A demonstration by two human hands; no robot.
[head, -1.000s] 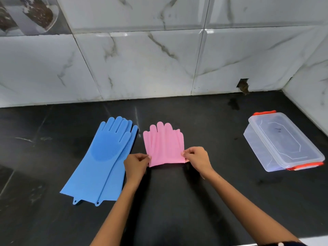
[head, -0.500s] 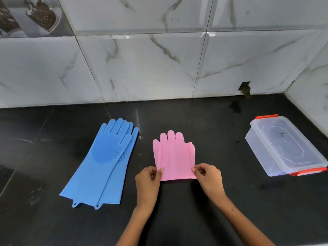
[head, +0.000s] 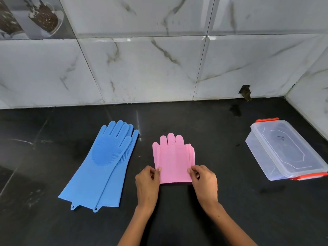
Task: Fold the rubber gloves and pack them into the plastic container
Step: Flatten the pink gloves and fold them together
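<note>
Pink rubber gloves (head: pixel 174 158) lie folded in half on the black counter, fingertips pointing to the wall. My left hand (head: pixel 148 185) pinches the folded edge at its near left corner. My right hand (head: pixel 204 181) pinches the near right corner. A pair of blue rubber gloves (head: pixel 104 166) lies flat and unfolded to the left, stacked one on the other. The clear plastic container (head: pixel 284 150) with orange clips stands to the right, its lid on.
The black counter (head: pixel 221 201) runs back to a marble-tiled wall (head: pixel 159 68) and meets a side wall at the right behind the container. A small hole (head: pixel 245 91) shows in the wall tile near the corner.
The pink gloves and both hands have shifted right and nearer to me on the counter. Both hands kept their pinch on the fold corners. The blue gloves and container stayed put.
</note>
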